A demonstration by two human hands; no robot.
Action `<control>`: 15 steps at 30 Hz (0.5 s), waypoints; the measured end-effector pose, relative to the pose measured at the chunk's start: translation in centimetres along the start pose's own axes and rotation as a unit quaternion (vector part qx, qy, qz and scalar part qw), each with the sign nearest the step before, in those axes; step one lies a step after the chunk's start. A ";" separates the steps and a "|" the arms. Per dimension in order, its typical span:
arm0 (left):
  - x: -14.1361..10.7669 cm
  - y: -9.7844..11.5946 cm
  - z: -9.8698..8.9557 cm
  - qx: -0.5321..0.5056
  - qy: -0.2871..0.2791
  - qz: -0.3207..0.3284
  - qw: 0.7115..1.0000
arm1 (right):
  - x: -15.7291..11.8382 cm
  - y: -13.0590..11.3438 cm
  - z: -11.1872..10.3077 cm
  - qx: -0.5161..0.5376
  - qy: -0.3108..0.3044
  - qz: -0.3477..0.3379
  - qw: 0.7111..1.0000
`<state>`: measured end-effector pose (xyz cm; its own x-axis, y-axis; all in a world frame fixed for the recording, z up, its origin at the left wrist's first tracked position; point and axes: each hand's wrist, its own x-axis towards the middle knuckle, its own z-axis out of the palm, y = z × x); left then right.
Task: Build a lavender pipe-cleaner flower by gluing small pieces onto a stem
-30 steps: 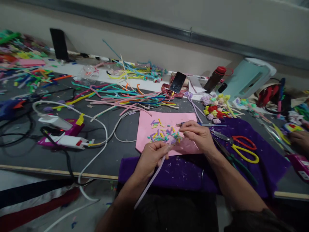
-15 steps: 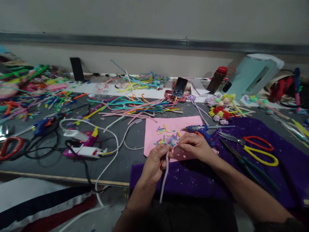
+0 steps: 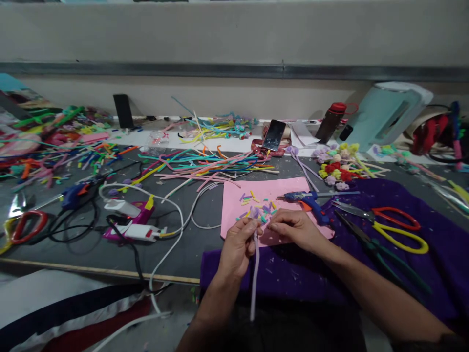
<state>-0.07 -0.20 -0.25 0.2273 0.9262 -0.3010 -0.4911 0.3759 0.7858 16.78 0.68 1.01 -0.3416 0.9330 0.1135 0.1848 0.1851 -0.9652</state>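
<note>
My left hand [image 3: 237,247] pinches a pale lilac pipe cleaner [image 3: 254,278] whose long end hangs down towards my lap. A small lilac fluffy bloom [image 3: 254,212] shows at its top, just above my thumb. Close beside it on the right is my right hand [image 3: 295,227], thumb and forefinger pressed together; whatever sits between them is too small to make out. Both hands are over the near part of a pink foam sheet [image 3: 232,195], where several short cut bits in yellow, purple and teal [image 3: 246,199] lie. A blue glue gun [image 3: 298,196] rests on the sheet's right side.
A purple cloth [image 3: 373,190] carries red-and-yellow scissors [image 3: 399,237] and green-handled pliers [image 3: 377,249]. Loose pipe cleaners [image 3: 205,164] and a phone [image 3: 274,135] lie behind. To the left are a power strip [image 3: 135,222] with cables, another glue gun [image 3: 75,195] and red-handled scissors [image 3: 29,227].
The view has shifted slightly, so everything sits a little lower and further right. The right hand's fingers have changed their pose slightly near the bloom. The left hand keeps its hold on the pipe cleaner.
</note>
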 end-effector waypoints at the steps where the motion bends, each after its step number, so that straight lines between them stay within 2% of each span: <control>1: 0.0 0.0 0.1 0.007 0.004 0.006 1.000 | -0.1 -0.1 0.3 0.024 0.000 0.028 0.999; 3: 0.0 -0.1 0.4 0.015 0.008 0.018 1.000 | -0.4 -0.5 1.1 0.080 -0.001 0.067 0.995; 7: 0.2 -0.4 0.9 0.016 0.007 0.035 0.999 | -0.6 -1.1 2.4 0.161 0.011 0.075 0.984; 15: 0.2 -0.7 1.9 0.029 0.038 0.065 0.997 | -0.3 -0.5 2.8 0.143 0.039 0.080 0.986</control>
<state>1.91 -0.31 0.14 0.1002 0.9675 -0.2323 -0.4623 0.2521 0.8501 14.24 -0.56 0.78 -0.2554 0.9661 -0.0382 -0.0402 -0.0501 -0.9979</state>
